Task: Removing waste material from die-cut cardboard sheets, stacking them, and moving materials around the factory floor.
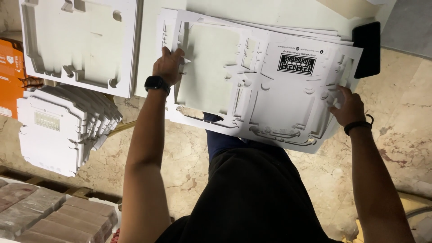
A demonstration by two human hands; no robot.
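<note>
Nearest the camera, wrapped brown blocks (58,218) are seen at lower left over a marble floor (405,130), with a fanned stack of folded white boxes (63,126) beyond them. A die-cut white cardboard sheet (270,90), topmost on a pile overhanging the table edge, is gripped at its left cut-out edge by the left hand (168,65), fingers curled, and pinched at its right edge by the right hand (347,107). Farther off, a white cut-out frame (81,40) and a black flat object (366,47) are noted on the pale table (148,45).
</note>
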